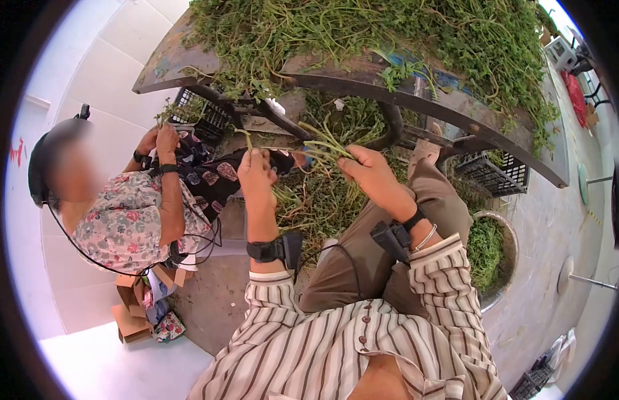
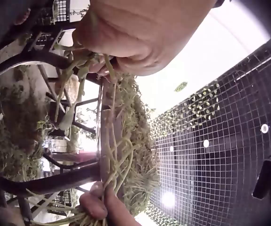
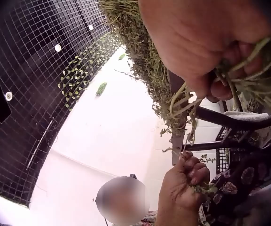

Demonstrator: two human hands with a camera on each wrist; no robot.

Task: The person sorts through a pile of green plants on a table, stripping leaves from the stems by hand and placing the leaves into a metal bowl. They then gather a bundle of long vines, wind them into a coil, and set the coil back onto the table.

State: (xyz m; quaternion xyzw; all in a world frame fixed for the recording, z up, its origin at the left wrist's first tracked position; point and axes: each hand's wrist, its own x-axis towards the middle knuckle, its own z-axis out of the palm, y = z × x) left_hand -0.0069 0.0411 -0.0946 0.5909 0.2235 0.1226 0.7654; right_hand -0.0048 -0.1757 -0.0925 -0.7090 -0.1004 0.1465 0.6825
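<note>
Two bare hands at work here: I have the left hand (image 1: 258, 175) pinching a slim green stem (image 1: 247, 139) in curled fingers, while the right hand (image 1: 377, 176) grips a loose bunch of long, leafy green stalks (image 1: 328, 147). Both are near the dark-edged table (image 1: 363, 84), heaped with tangled green plants (image 1: 363, 30).

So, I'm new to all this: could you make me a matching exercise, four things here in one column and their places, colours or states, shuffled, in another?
Things:
1. Right hand
2. Striped shirt
3. Round tub
4. Cardboard boxes

Descriptions:
A. Holds greens, beside the right leg
B. On the floor near the neighbouring person
C. Pale, with brown lines
D. Grips a bunch of stems

Pairs: 1-D, 2-C, 3-A, 4-B
</note>
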